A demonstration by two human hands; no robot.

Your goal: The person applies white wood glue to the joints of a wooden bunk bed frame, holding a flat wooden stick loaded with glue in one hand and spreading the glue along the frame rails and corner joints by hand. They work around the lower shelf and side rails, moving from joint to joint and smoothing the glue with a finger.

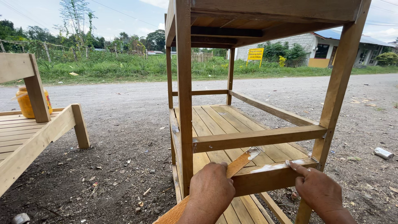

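**A:** Head view, lower centre of the frame: the left hand [211,191] is wrapped around a flat wooden stick [238,164], fingers pressed together on its lower half. The stick's tip, smeared with white paste [253,152], lies just above the lower rail [269,176] of the wooden frame [184,95].

**B:** It looks light and stiff, so I'd grip it low as it is now, away from the wet end. And the right hand [319,193]?

**A:** Lower right. Its forefinger is stretched out, touching the white streak on the rail's top edge; the other fingers are curled under and hold nothing. The paste looks soft and tacky.

**B:** And the frame?

**A:** Tall, rigid, slatted shelf, probably heavy; take it by the posts. It stands on a gravel ground [124,124] littered with chips. At left is a slatted wooden bench [37,137] with a yellow jar [25,103] on it. There's grass and a grey building across the top.
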